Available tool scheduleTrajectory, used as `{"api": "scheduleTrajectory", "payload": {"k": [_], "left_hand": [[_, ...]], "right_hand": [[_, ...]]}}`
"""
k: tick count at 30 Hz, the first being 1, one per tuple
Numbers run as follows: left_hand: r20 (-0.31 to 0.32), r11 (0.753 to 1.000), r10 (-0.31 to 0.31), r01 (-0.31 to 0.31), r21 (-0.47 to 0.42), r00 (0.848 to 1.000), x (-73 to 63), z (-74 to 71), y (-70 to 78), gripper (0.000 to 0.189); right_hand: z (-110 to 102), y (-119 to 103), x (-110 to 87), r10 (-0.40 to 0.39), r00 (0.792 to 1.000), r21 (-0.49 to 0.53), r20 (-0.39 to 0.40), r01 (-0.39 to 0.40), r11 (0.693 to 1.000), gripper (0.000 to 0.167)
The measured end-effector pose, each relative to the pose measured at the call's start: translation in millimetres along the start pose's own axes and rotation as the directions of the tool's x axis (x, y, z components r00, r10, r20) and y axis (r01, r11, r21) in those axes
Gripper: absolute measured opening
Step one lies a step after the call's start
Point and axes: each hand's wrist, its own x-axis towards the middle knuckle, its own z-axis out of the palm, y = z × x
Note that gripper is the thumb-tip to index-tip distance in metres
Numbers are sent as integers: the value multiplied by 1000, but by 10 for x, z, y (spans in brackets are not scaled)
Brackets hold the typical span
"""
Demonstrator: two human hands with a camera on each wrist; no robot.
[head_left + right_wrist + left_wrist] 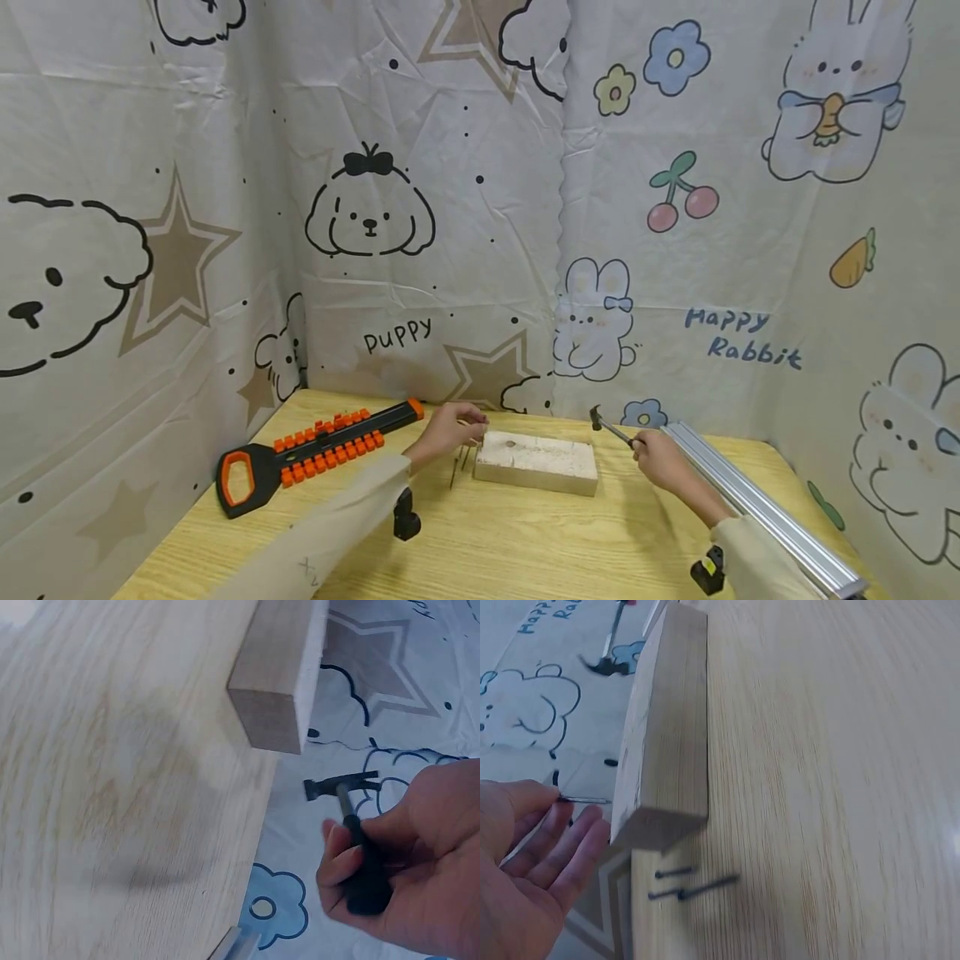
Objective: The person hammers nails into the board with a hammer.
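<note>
A pale wooden block (536, 473) lies flat on the table. My left hand (450, 427) is at the block's left end and pinches a nail (585, 800) between thumb and forefinger, close over the top face. Several loose nails (709, 886) lie on the table by that same end. To the right of the block, my right hand (663, 461) grips a small claw hammer (341, 786) by its dark handle, fingers curled round it. The hammer head is raised above the table, apart from the block.
A black and orange tool rack (330, 450) lies on the left of the table. A silver metal rail (765, 504) runs along the right side. Printed cloth (495, 208) hangs behind the wooden table (525, 542) and on both sides.
</note>
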Motion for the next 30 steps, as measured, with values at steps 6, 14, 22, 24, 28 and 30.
{"api": "scheduleTrajectory", "payload": {"k": [6,14,22,24,28,30], "left_hand": [[2,999,50,-50,4,999,102,237,77,15],[40,998,45,-43,-42,998,213,565,86,18],[18,993,87,-86,-83,996,343,794,107,17],[13,992,98,-96,-85,995,384,848,105,17],[15,990,95,-93,-105,995,429,931,74,14],[22,989,94,-91,-115,995,437,962,73,13]], "right_hand": [[-50,2,17,-83,996,124,-33,86,989,22],[-42,8,60,-40,995,198,-87,57,979,25],[-80,60,98,-42,997,257,-65,58,965,31],[-100,77,95,-43,998,273,-48,54,960,32],[-113,86,79,-49,998,290,-43,59,955,32],[-116,96,72,-55,997,298,-56,69,952,32]]}}
